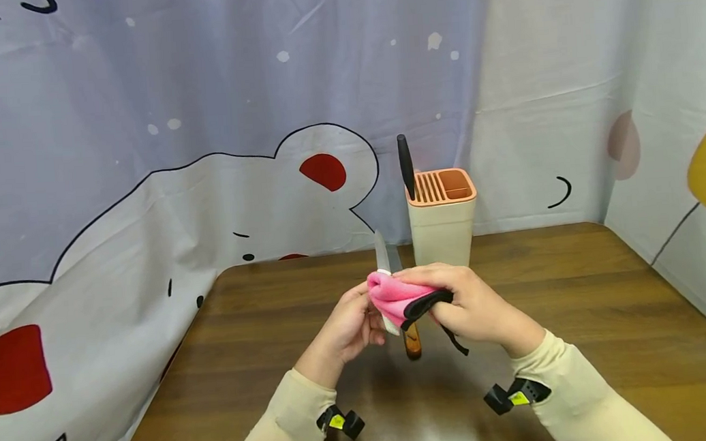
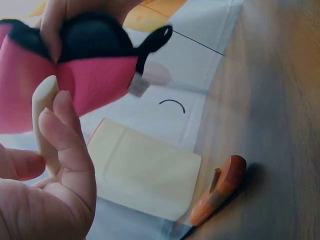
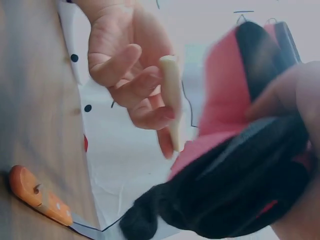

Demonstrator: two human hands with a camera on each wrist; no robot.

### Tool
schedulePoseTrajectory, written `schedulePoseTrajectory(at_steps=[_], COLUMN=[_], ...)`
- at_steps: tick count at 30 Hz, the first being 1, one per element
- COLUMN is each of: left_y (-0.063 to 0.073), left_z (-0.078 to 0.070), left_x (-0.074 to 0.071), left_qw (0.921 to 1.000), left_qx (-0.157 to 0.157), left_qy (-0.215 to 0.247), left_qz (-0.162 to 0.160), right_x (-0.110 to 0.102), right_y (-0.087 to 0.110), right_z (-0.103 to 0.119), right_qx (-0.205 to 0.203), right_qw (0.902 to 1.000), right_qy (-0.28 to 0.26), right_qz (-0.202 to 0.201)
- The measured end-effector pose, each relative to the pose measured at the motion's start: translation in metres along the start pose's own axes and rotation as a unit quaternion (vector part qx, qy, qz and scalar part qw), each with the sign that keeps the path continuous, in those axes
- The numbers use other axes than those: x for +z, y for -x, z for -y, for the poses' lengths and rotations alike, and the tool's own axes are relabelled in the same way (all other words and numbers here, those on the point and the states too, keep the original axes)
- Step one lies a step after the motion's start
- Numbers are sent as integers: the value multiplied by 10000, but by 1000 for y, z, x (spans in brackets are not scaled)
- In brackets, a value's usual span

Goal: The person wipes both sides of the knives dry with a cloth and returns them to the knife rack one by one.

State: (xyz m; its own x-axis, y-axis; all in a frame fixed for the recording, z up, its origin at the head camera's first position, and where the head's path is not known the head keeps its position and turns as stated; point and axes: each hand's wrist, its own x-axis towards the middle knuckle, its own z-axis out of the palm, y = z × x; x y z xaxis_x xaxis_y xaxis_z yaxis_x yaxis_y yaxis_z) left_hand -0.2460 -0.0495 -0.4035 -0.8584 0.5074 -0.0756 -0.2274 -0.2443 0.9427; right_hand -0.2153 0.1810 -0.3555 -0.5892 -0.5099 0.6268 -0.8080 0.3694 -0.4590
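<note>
My left hand [image 1: 347, 327] grips the white handle of a knife [image 1: 382, 251], whose blade points up and away. In the left wrist view my fingers and thumb pinch that pale handle [image 2: 46, 107]. A pink cloth with black edging [image 1: 395, 298] is bunched in my right hand [image 1: 472, 304], overlapping the knife where handle meets blade. The cloth's black loop [image 2: 159, 40] and a small tag show in the left wrist view. Behind both hands, a second knife with an orange-brown wooden handle [image 1: 413, 343] lies on the table, its blade partly hidden.
A cream knife holder [image 1: 443, 235] with an orange slotted top stands at the back of the brown wooden table [image 1: 580, 300]. One black-handled knife [image 1: 406, 165] sticks up from its slots. Behind the table hangs a printed curtain [image 1: 227, 86].
</note>
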Motion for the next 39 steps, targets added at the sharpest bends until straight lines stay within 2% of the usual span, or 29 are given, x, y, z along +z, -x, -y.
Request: schedulePoseTrajectory(at_steps=[4, 7, 11, 16, 22, 27, 34, 39], left_y=[1, 2, 4, 4, 4, 3, 2, 1], left_z=[-2, -1, 0, 0, -2, -1, -2, -2], left_x=[3, 6, 10, 11, 9, 7, 4, 0], left_qw=[10000, 9998, 9996, 9996, 9997, 9997, 9992, 9997], left_qx=[-28, -42, -147, -149, -141, -137, -102, -32], left_qy=[-1, -48, -121, -193, -218, -220, -201, -97], left_qz=[87, 196, 215, 121, 50, -27, -316, -213], right_x=[3, 8, 20, 30, 30, 25, 20, 18], right_y=[-1, -1, 1, 1, 1, 2, 1, 1], right_z=[-3, -9, -18, -18, -14, -11, -5, -2], right_qx=[350, 565, 635, 532, 535, 349, -136, -365], right_qw=[9978, 9951, 9920, 9901, 9897, 9914, 9936, 9942], right_qy=[312, 511, 827, 1191, 1288, 1263, 1107, 942], right_qz=[-478, -627, -718, -515, -313, -49, 197, 382])
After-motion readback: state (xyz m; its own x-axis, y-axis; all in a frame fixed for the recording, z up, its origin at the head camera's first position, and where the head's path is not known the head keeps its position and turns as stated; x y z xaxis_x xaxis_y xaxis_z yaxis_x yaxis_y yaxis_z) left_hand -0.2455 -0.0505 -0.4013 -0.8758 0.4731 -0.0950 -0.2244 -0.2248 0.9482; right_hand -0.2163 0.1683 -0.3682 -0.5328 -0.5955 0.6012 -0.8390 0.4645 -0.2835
